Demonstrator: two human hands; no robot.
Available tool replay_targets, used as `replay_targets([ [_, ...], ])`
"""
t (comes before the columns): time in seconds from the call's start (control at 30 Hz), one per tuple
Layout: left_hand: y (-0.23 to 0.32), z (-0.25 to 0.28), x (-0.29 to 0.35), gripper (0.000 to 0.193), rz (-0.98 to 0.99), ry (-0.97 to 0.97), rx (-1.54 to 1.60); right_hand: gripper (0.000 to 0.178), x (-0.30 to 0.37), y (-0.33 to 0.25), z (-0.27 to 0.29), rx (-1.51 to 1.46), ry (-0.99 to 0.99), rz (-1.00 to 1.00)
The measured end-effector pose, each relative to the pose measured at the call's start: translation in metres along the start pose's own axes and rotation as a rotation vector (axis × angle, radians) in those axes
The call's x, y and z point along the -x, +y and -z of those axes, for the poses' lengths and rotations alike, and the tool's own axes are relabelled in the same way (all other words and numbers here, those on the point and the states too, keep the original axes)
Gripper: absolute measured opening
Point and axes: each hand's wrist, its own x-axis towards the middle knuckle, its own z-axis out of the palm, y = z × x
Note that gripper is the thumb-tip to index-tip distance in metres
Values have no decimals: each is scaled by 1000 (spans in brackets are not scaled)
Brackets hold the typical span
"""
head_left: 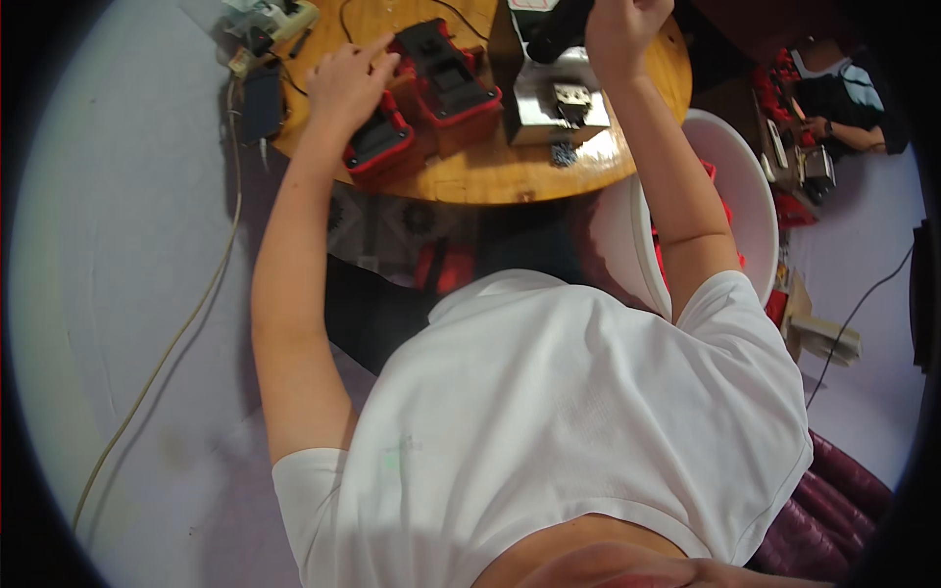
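My left hand (348, 83) is open, with its fingers stretched out over red-and-black moulded cases at the left of the table. One case (379, 140) sits just under its wrist, partly covered. A longer red-and-black case (449, 78) lies to the right, near the fingertips. At the top edge my right hand (627, 34) is closed, its fingers curled and partly cut off by the frame. What it holds, if anything, is hidden. Beside it a black cylinder (561, 31) slants over a silvery metal machine (529, 93) with a small metal fixture (571, 102).
Everything stands on a round wooden table (470, 186). A white bucket (767, 196) with red parts is under my right arm. A cable (201, 304) runs along the wall at left, past a dark box (262, 106). Another person (853, 108) works at the far right.
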Motion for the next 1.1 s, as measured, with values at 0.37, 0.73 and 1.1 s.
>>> replay_targets([
  [0.37, 14, 16, 9, 41, 28, -12, 9, 31, -21, 93, -75, 19, 3, 19],
  [0.73, 13, 11, 10, 39, -6, 81, 1, 29, -25, 104, -77, 89, -25, 83],
  [1.1, 15, 13, 6, 38, -9, 45, -7, 31, -25, 111, -78, 282, -16, 168],
])
